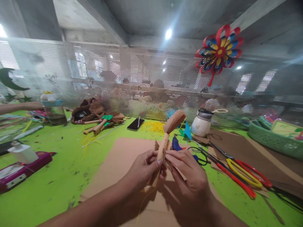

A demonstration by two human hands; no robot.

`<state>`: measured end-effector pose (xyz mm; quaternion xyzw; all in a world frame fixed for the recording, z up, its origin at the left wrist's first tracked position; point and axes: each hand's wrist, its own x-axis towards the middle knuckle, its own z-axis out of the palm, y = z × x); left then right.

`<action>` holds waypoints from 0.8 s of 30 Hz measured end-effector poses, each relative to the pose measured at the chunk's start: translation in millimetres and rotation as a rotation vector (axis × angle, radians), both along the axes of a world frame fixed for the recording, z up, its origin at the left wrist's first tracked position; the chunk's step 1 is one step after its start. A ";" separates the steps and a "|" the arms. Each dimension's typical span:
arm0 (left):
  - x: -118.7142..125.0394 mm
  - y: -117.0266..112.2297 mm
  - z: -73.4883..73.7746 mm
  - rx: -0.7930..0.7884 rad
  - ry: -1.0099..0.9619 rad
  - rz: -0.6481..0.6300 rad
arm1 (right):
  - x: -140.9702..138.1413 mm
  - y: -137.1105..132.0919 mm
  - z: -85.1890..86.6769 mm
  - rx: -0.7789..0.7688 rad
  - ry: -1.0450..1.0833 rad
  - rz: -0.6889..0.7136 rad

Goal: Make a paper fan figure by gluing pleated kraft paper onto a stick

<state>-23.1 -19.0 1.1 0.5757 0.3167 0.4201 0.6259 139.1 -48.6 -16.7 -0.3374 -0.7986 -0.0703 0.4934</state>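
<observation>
My left hand (pixel 142 168) and my right hand (pixel 187 171) meet over a sheet of brown cardboard (pixel 123 157). Both pinch a brown paper craft stick (pixel 165 143), a rolled tube standing upright with a folded paper fan head at its top. Small pleated brown paper pieces sit at the stick where my fingertips press. Thin yellow strands hang below my left hand.
Red and yellow scissors (pixel 239 171) and black scissors (pixel 201 156) lie to the right. A white glue jar (pixel 201 124), a phone (pixel 135 124), a green basket (pixel 274 138), a pink case (pixel 21 170) and similar paper sticks (pixel 99 124) lie on the green table. Another person's arm (pixel 16 107) reaches in far left.
</observation>
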 end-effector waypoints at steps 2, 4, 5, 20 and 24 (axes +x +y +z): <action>-0.3 1.0 -1.6 0.000 -0.019 -0.006 | -0.3 0.3 0.7 0.024 -0.008 -0.003; -0.6 3.2 -4.9 0.012 -0.036 -0.014 | -1.5 0.5 1.8 0.049 -0.021 -0.007; -0.7 4.5 -7.0 0.015 -0.043 -0.022 | -2.5 0.4 2.3 0.058 -0.023 -0.009; 1.5 9.8 -17.1 0.037 -0.078 -0.017 | -8.3 0.5 -13.1 0.118 -0.072 -0.066; 2.0 10.0 -16.1 0.035 -0.094 -0.013 | -11.0 0.5 -12.6 0.117 -0.057 -0.065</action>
